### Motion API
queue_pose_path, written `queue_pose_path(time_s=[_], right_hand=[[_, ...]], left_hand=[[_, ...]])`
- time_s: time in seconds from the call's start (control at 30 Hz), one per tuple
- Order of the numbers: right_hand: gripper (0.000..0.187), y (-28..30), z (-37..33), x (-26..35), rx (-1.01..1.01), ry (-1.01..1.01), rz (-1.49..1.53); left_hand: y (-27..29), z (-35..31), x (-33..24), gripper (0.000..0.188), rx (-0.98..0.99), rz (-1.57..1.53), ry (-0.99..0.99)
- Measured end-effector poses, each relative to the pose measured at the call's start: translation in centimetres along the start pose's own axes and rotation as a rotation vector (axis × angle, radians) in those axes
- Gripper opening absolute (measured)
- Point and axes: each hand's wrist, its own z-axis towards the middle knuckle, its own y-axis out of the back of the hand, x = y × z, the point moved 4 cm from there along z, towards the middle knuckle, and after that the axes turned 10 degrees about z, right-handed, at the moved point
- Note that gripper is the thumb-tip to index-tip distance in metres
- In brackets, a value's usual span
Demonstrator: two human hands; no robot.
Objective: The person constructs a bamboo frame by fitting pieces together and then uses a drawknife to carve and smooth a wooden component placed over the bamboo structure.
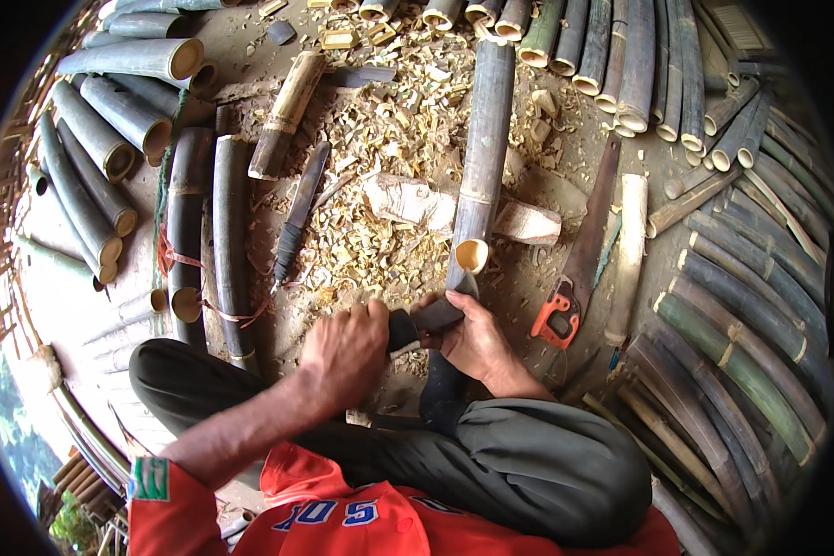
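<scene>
My left hand (343, 347) is closed around the black handle of a knife (437, 315), held low in front of my lap. The fingers of my right hand (477, 335) close about the knife's dark, broad blade, thumb towards its far end. Just beyond my hands is the open, pale-rimmed end of a long grey-green bamboo pole (482, 148). That pole slopes away from me across a short, rough log (412, 204). Part of the blade is hidden by my right fingers.
Wood chips (371, 241) cover the ground ahead. A second knife (301, 213) lies to the left. On the right lie an orange-handled saw (558, 315) and a pale bamboo stick (629, 250). Stacked bamboo poles (732, 352) line the right, with cut tubes (111, 139) at far left.
</scene>
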Motion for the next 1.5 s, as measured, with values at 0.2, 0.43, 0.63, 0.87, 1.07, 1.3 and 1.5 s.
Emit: queue_pose_path(time_s=[0.2, 0.43, 0.63, 0.87, 1.07, 1.3, 1.5], right_hand=[[0.042, 0.1, 0.9, 1.1, 0.223, -0.025, 0.276], [0.035, 1.5, -0.3, 4.3, -0.078, -0.083, -0.217], [0.038, 4.8, -0.3, 7.6, -0.377, 0.09, -1.003], [0.023, -0.8, 1.4, 4.3, -0.234, -0.017, -0.716], [0.024, -2.2, 2.8, 4.8, 0.013, 0.042, -0.107], [0.022, -2.2, 1.1, 3.5, -0.027, 0.084, 0.157], [0.02, -3.1, 1.9, 4.3, -0.016, 0.01, -0.154]], left_hand=[[8.1, 6.9, 1.0, 0.015, 0.079, 0.126, -0.288], [-4.7, 3.0, -0.9, 0.04, 0.228, -0.317, 0.049], [-10.4, 2.6, -12.0, 0.084, 0.163, -1.024, 0.287], [-10.3, 0.3, -4.1, 0.063, 0.149, -1.268, 0.419], [5.1, 3.4, 1.0, 0.037, 0.086, -0.44, 0.38], [4.5, 3.2, -1.4, 0.018, -0.4, -0.026, 0.122], [0.2, 1.8, 0.5, 0.052, 0.07, -0.645, 0.479]])
